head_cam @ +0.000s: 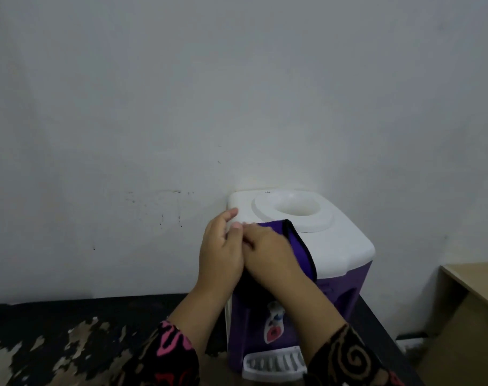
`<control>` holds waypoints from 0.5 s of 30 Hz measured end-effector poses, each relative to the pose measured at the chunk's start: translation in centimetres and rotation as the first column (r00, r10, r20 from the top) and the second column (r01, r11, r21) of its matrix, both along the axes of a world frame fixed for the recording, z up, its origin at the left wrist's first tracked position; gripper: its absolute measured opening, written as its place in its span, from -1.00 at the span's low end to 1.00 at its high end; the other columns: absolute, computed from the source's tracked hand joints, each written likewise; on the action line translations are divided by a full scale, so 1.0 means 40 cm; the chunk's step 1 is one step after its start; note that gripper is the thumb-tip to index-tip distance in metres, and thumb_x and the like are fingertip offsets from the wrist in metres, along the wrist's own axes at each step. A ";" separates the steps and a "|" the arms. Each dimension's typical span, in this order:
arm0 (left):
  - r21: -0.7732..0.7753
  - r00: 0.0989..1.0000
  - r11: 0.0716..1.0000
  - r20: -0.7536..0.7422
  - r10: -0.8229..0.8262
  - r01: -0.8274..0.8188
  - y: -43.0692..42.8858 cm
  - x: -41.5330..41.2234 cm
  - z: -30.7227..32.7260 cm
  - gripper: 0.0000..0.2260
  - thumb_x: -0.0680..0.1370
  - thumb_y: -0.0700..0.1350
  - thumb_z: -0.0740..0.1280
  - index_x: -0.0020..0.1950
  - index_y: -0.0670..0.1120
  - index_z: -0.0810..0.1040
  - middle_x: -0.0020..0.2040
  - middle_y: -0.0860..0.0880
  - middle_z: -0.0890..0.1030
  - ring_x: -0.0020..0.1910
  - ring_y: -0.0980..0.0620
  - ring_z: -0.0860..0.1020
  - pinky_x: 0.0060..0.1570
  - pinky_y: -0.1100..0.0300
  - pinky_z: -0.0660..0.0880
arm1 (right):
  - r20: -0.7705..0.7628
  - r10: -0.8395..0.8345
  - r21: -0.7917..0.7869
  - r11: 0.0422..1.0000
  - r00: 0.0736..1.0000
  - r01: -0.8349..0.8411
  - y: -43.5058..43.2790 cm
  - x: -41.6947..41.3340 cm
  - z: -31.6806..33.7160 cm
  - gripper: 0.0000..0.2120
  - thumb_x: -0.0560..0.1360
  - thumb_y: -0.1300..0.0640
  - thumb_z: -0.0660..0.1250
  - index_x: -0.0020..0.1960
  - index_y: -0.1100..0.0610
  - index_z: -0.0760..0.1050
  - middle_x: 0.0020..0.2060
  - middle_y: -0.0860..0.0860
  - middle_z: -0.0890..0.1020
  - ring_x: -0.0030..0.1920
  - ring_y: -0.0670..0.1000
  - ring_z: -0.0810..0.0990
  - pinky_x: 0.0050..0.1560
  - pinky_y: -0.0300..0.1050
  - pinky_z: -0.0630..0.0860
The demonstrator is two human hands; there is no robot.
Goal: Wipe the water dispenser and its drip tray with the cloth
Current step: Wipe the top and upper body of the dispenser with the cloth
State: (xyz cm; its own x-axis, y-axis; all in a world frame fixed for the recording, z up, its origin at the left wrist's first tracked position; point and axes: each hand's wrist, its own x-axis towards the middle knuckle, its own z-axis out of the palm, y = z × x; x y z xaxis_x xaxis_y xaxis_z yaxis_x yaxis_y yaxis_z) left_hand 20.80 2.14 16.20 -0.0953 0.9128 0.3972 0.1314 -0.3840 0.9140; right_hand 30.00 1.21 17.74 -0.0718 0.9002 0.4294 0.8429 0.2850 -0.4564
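The water dispenser (pixel 334 240) has a white top with a round bottle well and a purple body; it stands on a black table against the wall. A purple cloth (pixel 295 240) with black trim lies on the front left of the white top. My right hand (pixel 270 257) lies flat on the cloth and presses it down, fingers pointing up-left. My left hand (pixel 219 254) rests with straight fingers on the top's left edge, touching my right hand. The white slotted drip tray (pixel 270 364) juts out at the dispenser's foot, partly hidden by my right sleeve.
The black table (pixel 70 330) has worn, peeling patches on the left. A grey-white wall (pixel 181 107) rises right behind the dispenser. A light wooden desk (pixel 471 280) stands to the right, across a narrow gap.
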 end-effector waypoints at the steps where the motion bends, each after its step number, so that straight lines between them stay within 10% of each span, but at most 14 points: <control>1: 0.015 0.999 0.999 -0.018 -0.034 0.035 -0.010 0.012 0.003 -0.73 0.60 -0.12 0.14 0.27 0.05 0.45 0.23 0.11 0.50 0.22 0.18 0.45 0.25 0.26 0.38 | -0.123 -0.059 -0.030 0.998 0.991 0.055 -0.005 0.020 0.008 -0.77 0.48 0.20 0.13 0.00 0.12 0.55 0.00 0.04 0.63 -0.01 0.05 0.53 -0.04 -0.21 0.35; 5: 0.009 0.972 0.991 -0.195 -0.131 0.135 -0.040 0.072 -0.007 -0.66 0.60 -0.19 0.09 0.34 0.00 0.42 0.10 0.31 0.45 0.15 0.32 0.42 0.06 0.59 0.28 | -0.083 -0.134 -0.062 0.990 0.988 0.129 -0.015 0.076 0.006 -0.65 0.49 0.26 0.10 0.17 0.05 0.51 0.15 0.03 0.60 0.13 0.02 0.53 -0.09 -0.38 0.25; 10: 0.019 0.842 1.000 -0.539 0.024 -0.016 -0.032 0.085 -0.022 -0.63 0.59 -0.21 0.06 0.39 -0.04 0.36 0.43 0.02 0.35 0.44 0.11 0.23 0.48 0.16 0.04 | 0.114 -0.120 -0.060 0.990 0.986 0.127 -0.012 0.100 -0.006 -0.60 0.53 0.27 0.10 0.34 0.08 0.40 0.42 0.01 0.37 0.43 -0.06 0.29 0.35 -0.27 0.22; 15: 0.119 0.712 0.992 -0.700 0.062 0.031 -0.040 0.121 -0.017 -0.62 0.60 -0.10 0.07 0.42 0.01 0.32 0.50 0.00 0.24 0.51 0.04 0.07 0.47 0.14 -0.13 | 0.159 -0.160 -0.038 0.985 0.974 0.168 -0.035 0.171 -0.013 -0.66 0.56 0.21 0.10 0.31 0.13 0.43 0.39 0.06 0.41 0.40 -0.02 0.33 0.28 -0.31 0.15</control>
